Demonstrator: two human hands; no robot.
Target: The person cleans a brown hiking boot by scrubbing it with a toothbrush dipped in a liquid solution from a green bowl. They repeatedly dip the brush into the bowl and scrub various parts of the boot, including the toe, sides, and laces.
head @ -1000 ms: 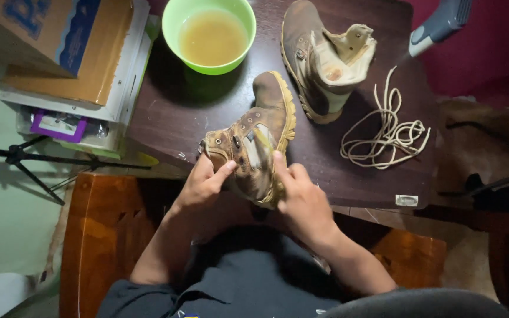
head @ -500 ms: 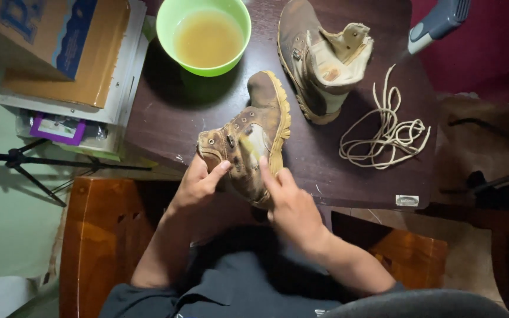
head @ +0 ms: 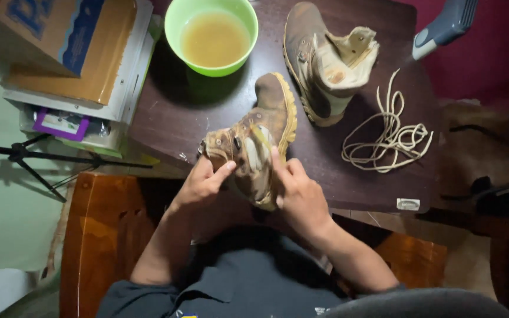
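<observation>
A dark bench (head: 178,118) stands over a wooden chair (head: 89,235), with a pale floor and a tripod (head: 25,159) to the left. Both hands close on a muddy boot (head: 257,138) at the bench's near edge. The left hand (head: 201,185) grips its ankle end; the right hand (head: 298,194) pinches what may be a lace at the tongue. Beyond the grip sit a green bowl (head: 175,23) of murky liquid, a second boot (head: 325,65), and loose laces (head: 390,135) to the right. Boxes (head: 72,53) lie far left.

scuffed matt leather boot (head: 260,138), glossy green plastic bowl (head: 210,35), smooth dark table (head: 172,118), matt cardboard box (head: 60,41), woven cord laces (head: 390,138).
</observation>
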